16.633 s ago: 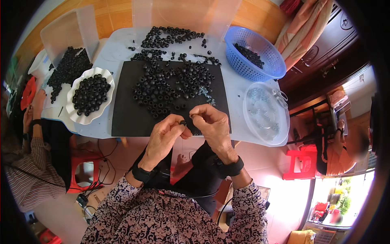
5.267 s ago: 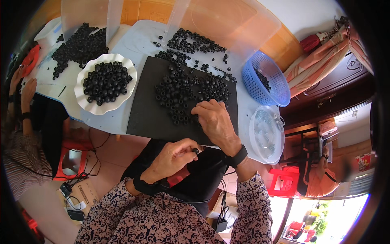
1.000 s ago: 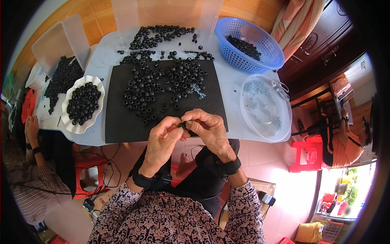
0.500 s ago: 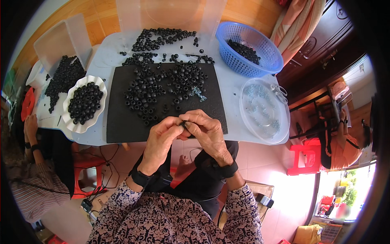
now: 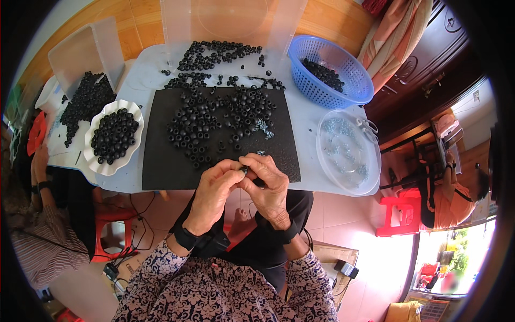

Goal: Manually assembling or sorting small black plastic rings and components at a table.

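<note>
My left hand [image 5: 211, 194] and my right hand [image 5: 267, 189] meet over the near edge of a black mat [image 5: 155, 166]. Their fingertips pinch one small black bead [image 5: 244, 169] between them; fingers cover much of it. Beyond them, many loose black beads [image 5: 196, 126] are spread over the mat, several with their holes showing. A little cluster of tiny pale blue pieces [image 5: 263, 127] lies by the beads' right side, and a few more sit closer to my right fingers.
A white scalloped dish [image 5: 137, 114] of black beads stands left. To the right are a blue basket [image 5: 332, 96] and a clear round tray [image 5: 323, 163] holding pale blue pieces. An upright clear bin [image 5: 230, 21] spills beads behind. Other people sit at both sides.
Both hands stay together at the bead, with the fingers shifted around it and the right hand turned slightly. The whole view has moved a little. A few pale blue pieces now show near my right fingers.
</note>
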The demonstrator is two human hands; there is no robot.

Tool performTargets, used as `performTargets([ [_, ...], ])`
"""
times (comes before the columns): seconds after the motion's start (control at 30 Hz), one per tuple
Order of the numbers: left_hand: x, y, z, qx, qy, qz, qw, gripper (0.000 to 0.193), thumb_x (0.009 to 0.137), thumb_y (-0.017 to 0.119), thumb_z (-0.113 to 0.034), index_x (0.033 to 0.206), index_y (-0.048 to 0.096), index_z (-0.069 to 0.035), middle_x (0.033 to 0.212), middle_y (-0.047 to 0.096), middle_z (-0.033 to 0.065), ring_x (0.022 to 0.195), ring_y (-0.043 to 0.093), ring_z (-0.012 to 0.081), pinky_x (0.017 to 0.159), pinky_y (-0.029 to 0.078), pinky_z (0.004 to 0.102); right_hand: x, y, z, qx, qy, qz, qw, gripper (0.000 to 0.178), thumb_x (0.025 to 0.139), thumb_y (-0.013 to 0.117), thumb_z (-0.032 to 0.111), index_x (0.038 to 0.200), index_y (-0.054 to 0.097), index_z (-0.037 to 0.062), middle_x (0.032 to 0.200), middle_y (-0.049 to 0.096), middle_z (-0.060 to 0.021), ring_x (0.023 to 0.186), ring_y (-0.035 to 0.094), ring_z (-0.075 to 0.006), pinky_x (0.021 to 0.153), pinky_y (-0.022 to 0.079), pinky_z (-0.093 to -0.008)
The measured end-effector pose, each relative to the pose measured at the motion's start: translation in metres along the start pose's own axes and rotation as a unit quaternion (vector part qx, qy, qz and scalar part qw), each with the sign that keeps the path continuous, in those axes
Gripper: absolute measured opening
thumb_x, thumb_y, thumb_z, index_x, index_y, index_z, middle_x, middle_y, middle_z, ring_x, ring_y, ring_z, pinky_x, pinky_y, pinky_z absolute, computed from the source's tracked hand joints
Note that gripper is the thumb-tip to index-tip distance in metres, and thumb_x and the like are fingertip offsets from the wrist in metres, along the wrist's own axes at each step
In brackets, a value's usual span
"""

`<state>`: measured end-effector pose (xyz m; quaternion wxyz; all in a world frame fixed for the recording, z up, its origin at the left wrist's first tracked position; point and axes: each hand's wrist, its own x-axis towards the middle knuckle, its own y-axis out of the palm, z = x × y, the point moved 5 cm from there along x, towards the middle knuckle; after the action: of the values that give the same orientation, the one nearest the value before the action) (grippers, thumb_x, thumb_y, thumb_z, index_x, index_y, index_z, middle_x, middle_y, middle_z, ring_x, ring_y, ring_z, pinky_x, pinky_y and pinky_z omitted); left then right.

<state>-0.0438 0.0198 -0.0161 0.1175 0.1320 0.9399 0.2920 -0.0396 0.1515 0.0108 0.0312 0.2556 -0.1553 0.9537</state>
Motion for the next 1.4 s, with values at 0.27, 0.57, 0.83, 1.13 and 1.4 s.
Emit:
performTargets([
  [0.27, 0.004, 0.001, 0.001, 0.005, -0.011, 0.004, 1.0, 0.015, 0.095, 0.052, -0.006, 0.105, 0.061, 0.002, 0.1, 0.061, 0.0051, 0.095, 0.061, 0.0139, 0.089, 0.049, 0.0301, -0.002, 0.005, 0.007, -0.075, -0.031, -0.057, 0.995, 0.037, 0.068, 0.076, -0.004, 0.104, 0.07, 0.0033, 0.103, 0.067, -0.0089, 0.088, 0.063, -0.0231, 0.074, 0.053, -0.0332],
  [0.57, 0.003, 0.0, 0.002, 0.005, -0.008, -0.004, 1.0, 0.015, 0.096, 0.053, -0.007, 0.106, 0.061, 0.001, 0.097, 0.063, 0.0047, 0.091, 0.062, 0.0128, 0.088, 0.05, 0.0286, 0.001, 0.005, 0.012, -0.046, -0.002, -0.027, 0.999, 0.037, 0.072, 0.075, -0.003, 0.108, 0.068, 0.0031, 0.105, 0.067, -0.0096, 0.088, 0.062, -0.0251, 0.074, 0.053, -0.0332],
  [0.83, 0.004, -0.002, 0.0, 0.008, 0.003, 0.019, 1.0, 0.022, 0.1, 0.05, -0.016, 0.108, 0.06, 0.002, 0.096, 0.063, 0.0052, 0.093, 0.063, 0.0137, 0.087, 0.052, 0.0295, 0.0, 0.004, 0.01, -0.072, 0.009, -0.034, 0.997, 0.034, 0.074, 0.076, 0.001, 0.107, 0.068, 0.0018, 0.103, 0.068, -0.0108, 0.085, 0.062, -0.0239, 0.073, 0.053, -0.0323],
  [1.13, 0.007, 0.003, -0.003, 0.031, 0.006, 0.074, 0.997, 0.025, 0.102, 0.046, -0.02, 0.105, 0.06, 0.001, 0.099, 0.063, 0.0047, 0.094, 0.064, 0.0137, 0.089, 0.052, 0.03, 0.005, 0.002, 0.009, -0.072, 0.01, -0.056, 0.996, 0.023, 0.079, 0.073, 0.003, 0.101, 0.068, 0.0002, 0.095, 0.068, -0.0125, 0.081, 0.064, -0.0259, 0.071, 0.052, -0.0327],
  [1.4, -0.005, 0.002, -0.009, -0.018, 0.021, 0.046, 0.999, 0.033, 0.103, 0.043, -0.024, 0.105, 0.057, 0.005, 0.102, 0.066, 0.0155, 0.096, 0.067, 0.0242, 0.09, 0.052, 0.0384, 0.021, -0.018, -0.002, 0.052, 0.178, -0.017, 0.983, 0.02, 0.085, 0.071, 0.007, 0.104, 0.069, -0.0002, 0.09, 0.068, -0.0058, 0.077, 0.06, -0.01, 0.066, 0.048, -0.0253],
])
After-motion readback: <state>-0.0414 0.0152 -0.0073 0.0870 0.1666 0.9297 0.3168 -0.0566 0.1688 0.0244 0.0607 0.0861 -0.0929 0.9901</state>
